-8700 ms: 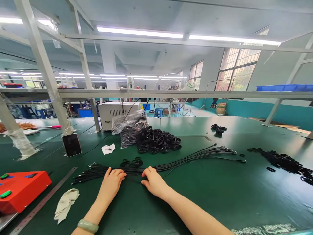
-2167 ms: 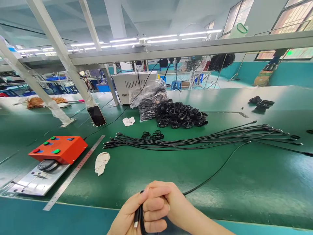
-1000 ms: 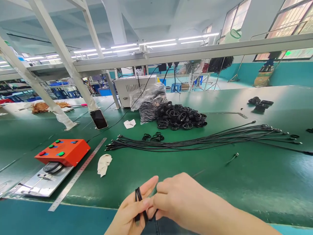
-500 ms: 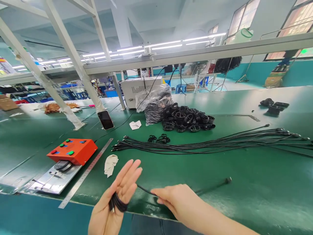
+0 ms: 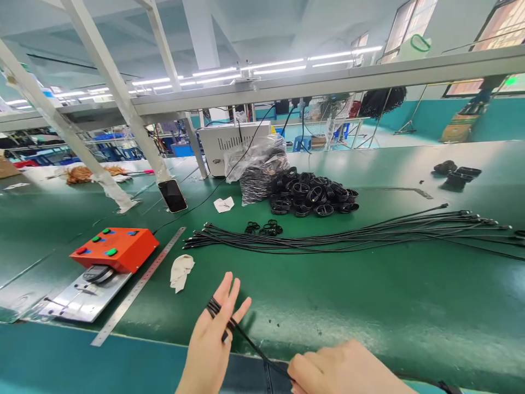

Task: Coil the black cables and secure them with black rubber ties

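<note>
Shifted from palm to fingers, a black cable (image 5: 214, 308) now coils round the raised left hand (image 5: 209, 336), its grip spread wide rather than clenched. From there the cable runs toward 4 o'clock to the right hand (image 5: 344, 369), whose grip closes on it at the fingers (image 5: 305, 366). Farther out at 12 o'clock on the green worktop (image 5: 369, 295) lie a bundle of cables (image 5: 328, 238), small black rings (image 5: 262, 227) and a heap of black loops (image 5: 311, 200). An orange box (image 5: 112, 249) sits at 10 o'clock.
</note>
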`<state>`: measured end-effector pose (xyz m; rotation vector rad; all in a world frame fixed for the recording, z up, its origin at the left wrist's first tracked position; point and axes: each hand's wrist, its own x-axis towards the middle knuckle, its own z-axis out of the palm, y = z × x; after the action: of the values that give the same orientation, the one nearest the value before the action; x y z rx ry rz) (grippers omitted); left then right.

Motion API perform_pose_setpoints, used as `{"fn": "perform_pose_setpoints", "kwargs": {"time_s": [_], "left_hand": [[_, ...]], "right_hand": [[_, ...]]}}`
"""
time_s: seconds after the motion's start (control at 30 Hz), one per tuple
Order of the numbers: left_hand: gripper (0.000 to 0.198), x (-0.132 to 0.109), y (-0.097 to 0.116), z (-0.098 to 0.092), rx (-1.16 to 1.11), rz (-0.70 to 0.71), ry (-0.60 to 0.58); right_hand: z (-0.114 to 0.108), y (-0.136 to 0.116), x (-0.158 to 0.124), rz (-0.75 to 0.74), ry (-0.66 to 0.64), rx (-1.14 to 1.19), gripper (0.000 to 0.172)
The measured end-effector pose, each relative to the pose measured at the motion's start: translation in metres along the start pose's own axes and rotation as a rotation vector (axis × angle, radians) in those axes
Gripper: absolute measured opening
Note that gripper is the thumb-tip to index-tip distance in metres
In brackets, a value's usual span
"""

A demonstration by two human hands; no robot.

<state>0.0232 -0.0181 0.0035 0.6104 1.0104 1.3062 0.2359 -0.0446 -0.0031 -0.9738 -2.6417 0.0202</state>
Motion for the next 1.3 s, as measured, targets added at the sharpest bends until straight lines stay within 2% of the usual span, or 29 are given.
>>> {"fn": "perform_pose_setpoints", "kwargs": {"time_s": [0.1, 0.17, 0.23, 0.3, 0.37, 0.43, 0.53, 0.6, 0.67, 0.77, 0.87, 0.93, 1.0, 1.07, 1.13, 1.2, 1.3], "left_hand": [[0.051, -0.011, -0.015, 0.006, 0.138, -0.153, -0.142], [0.048, -0.018, -0.021, 0.008, 0.182, -0.281, -0.269], [0.044, -0.023, -0.022, 0.007, 0.196, -0.417, -0.385], [0.043, -0.024, -0.017, 0.001, 0.089, -0.513, -0.449], [0.042, -0.020, -0.008, -0.011, -0.200, -0.477, -0.441], [0.044, -0.012, 0.003, -0.027, -0.569, -0.255, -0.375], [0.046, 0.004, 0.015, -0.048, -0.743, -0.079, -0.350], [0.048, 0.013, 0.018, -0.054, -0.717, 0.012, -0.317], [0.050, 0.017, 0.016, -0.050, -0.578, 0.099, -0.265], [0.045, 0.017, 0.008, -0.031, -0.302, 0.183, -0.135], [0.042, 0.011, -0.002, -0.011, -0.035, 0.160, -0.026], [0.047, 0.007, -0.009, -0.005, 0.151, 0.140, -0.054], [0.052, 0.004, -0.015, -0.005, 0.314, 0.106, -0.162], [0.052, 0.001, -0.019, -0.008, 0.424, 0.043, -0.261], [0.047, -0.001, -0.019, -0.010, 0.450, -0.013, -0.328], [0.041, -0.001, -0.016, -0.007, 0.360, -0.052, -0.370], [0.030, 0.003, -0.009, 0.001, 0.080, -0.112, -0.381]], "right_hand": [[-0.037, 0.007, 0.017, -0.024, 0.002, 0.060, 0.016], [-0.055, 0.018, 0.035, 0.024, 0.030, 0.120, 0.011], [-0.059, 0.032, 0.052, 0.124, 0.051, 0.188, 0.013], [-0.051, 0.045, 0.065, 0.198, 0.045, 0.282, 0.019], [-0.034, 0.052, 0.069, 0.249, -0.013, 0.374, 0.022], [-0.016, 0.051, 0.064, 0.304, -0.086, 0.425, 0.023], [0.003, 0.037, 0.046, 0.372, -0.156, 0.393, 0.024], [0.012, 0.026, 0.032, 0.425, -0.165, 0.281, 0.022], [0.020, 0.016, 0.020, 0.395, -0.166, 0.150, 0.019], [0.029, 0.003, 0.009, 0.210, -0.135, 0.018, 0.017], [0.023, -0.007, 0.009, 0.045, -0.102, -0.020, 0.021], [0.005, -0.008, 0.017, 0.007, -0.105, 0.003, 0.022], [-0.021, -0.003, 0.031, 0.041, -0.098, 0.051, 0.019], [-0.045, 0.009, 0.049, 0.085, -0.090, 0.183, 0.013], [-0.056, 0.025, 0.067, 0.171, -0.098, 0.360, 0.013], [-0.052, 0.039, 0.080, 0.253, -0.109, 0.484, 0.016], [-0.022, 0.051, 0.089, 0.314, -0.150, 0.696, 0.020]]}}
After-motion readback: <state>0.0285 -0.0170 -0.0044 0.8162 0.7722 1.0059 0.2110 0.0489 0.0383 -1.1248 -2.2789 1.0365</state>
